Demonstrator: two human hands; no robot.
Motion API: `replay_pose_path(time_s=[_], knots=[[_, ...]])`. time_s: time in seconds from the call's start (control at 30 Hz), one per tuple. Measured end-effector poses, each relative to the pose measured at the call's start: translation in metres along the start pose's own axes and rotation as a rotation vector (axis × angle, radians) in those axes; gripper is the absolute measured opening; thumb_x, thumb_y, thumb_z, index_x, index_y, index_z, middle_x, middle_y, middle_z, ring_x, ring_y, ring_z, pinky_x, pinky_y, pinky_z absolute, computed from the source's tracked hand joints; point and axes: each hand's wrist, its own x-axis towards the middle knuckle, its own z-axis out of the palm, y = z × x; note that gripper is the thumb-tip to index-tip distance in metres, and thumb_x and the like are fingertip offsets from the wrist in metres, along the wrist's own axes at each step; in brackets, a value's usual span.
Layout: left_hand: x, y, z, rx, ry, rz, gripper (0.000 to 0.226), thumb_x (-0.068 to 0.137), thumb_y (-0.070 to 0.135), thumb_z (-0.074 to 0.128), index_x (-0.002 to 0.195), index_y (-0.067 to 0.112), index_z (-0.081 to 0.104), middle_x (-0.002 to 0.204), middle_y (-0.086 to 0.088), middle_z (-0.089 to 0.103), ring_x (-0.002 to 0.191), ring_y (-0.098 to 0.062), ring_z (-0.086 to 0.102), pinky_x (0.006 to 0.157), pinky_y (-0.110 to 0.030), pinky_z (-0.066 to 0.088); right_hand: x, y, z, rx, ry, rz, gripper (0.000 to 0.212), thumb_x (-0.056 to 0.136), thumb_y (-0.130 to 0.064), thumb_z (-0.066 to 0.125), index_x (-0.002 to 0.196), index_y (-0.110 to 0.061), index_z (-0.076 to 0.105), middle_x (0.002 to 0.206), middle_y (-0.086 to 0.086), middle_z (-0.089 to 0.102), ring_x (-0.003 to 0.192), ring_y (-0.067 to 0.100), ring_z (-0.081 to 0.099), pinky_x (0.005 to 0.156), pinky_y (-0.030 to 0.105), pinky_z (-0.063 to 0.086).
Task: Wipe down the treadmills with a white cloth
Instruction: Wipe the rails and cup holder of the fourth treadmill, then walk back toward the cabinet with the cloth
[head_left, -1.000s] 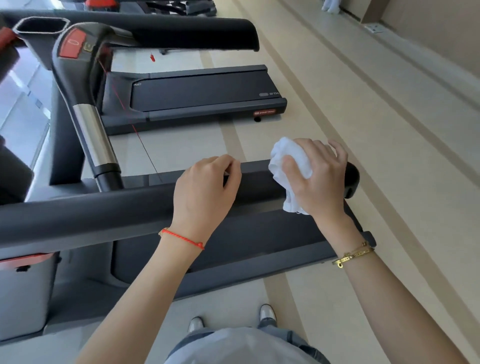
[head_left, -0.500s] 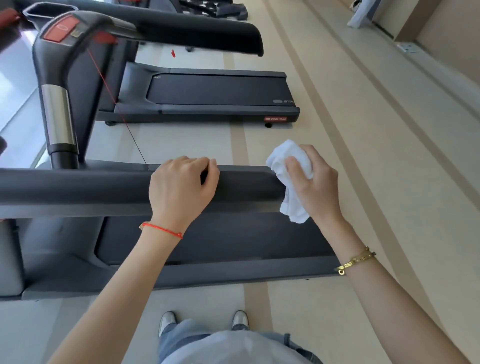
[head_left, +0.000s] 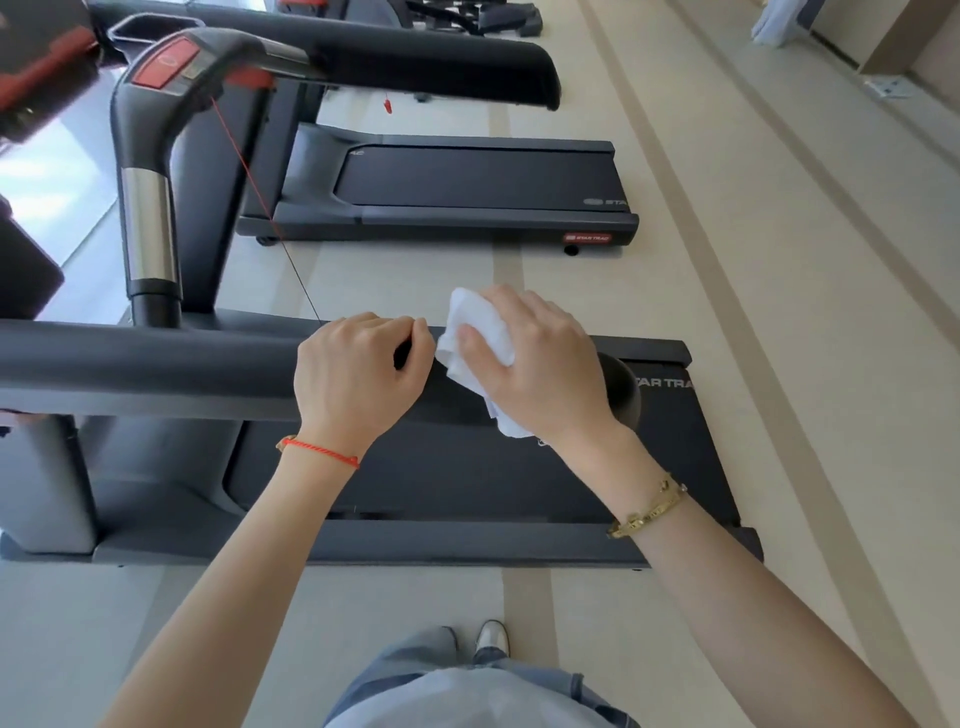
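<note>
Up close, much of the near dark grey treadmill (head_left: 156, 519) is cut off at the left edge, and its padded black handrail (head_left: 156, 364) runs out of view there too. The right hand (head_left: 535, 364) has its fingers curled round a crumpled white cloth (head_left: 478, 332), pressing it onto the handrail near the rounded end; most of the cloth is hidden under the palm, with a tail showing below the wrist side. The left hand (head_left: 358, 374) sits just beside it, its grip narrow, fingers curled over the top of the rail, though whether they clasp the underside cannot be told. A thin red cord bracelet (head_left: 322, 452) circles the left wrist and a gold chain bracelet (head_left: 649, 512) the right.

Beyond, a second black treadmill (head_left: 467, 182) stands on the beige striped floor (head_left: 779, 312), its console arm with a red panel (head_left: 166, 65) rising at the left. A thin red safety cord (head_left: 249, 171) hangs from it down toward the hands. Two grey shoes (head_left: 491, 636) show at the bottom.

White lettering on the near deck reads "STAR TRA", cut short; a red badge on the far deck reads "STAR TRAC".
</note>
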Motion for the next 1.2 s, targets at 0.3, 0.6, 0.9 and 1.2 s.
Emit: replay_pose_path(time_s=[0.3,0.6,0.9,1.2], knots=[[-0.001,-0.002,0.000,-0.001,-0.059,-0.006,0.051,0.099,0.037,0.037,0.069,0.015,0.071,0.049,-0.001,0.048,0.049,-0.023,0.047,0.044,-0.027,0.028,-0.021,0.043,-0.027,0.149,0.058,0.186,0.028,0.091,-0.041,0.059,0.110,-0.020,0.056,0.096,-0.002,0.063,0.089,0.021,0.056,0.076,0.038,0.048],[-0.010,0.009,-0.019,-0.433,-0.136,0.105,0.024,0.096,0.025,0.058,0.117,0.018,0.068,0.110,0.008,0.070,0.107,-0.013,0.062,0.090,-0.036,0.051,-0.078,0.040,-0.046,0.058,0.288,0.330,0.050,0.088,-0.059,0.054,0.121,-0.021,0.051,0.117,-0.008,0.058,0.105,0.011,0.051,0.081,0.005,0.032],[-0.057,0.049,-0.025,-0.544,-0.168,0.382,0.020,0.095,0.019,0.061,0.113,0.014,0.069,0.116,0.005,0.068,0.111,-0.015,0.060,0.096,-0.036,0.046,-0.152,0.019,-0.066,0.040,0.242,0.538,0.046,0.082,-0.058,0.058,0.119,-0.030,0.049,0.109,-0.016,0.059,0.097,0.006,0.053,0.076,0.014,0.040],[-0.105,0.075,0.004,-0.616,-0.498,0.522,0.019,0.094,0.020,0.063,0.111,0.015,0.070,0.111,0.006,0.069,0.102,-0.015,0.061,0.080,-0.031,0.053,-0.246,0.005,-0.070,-0.024,0.204,0.822,0.042,0.084,-0.054,0.062,0.117,-0.032,0.050,0.108,-0.018,0.058,0.096,0.003,0.049,0.075,0.019,0.039]])
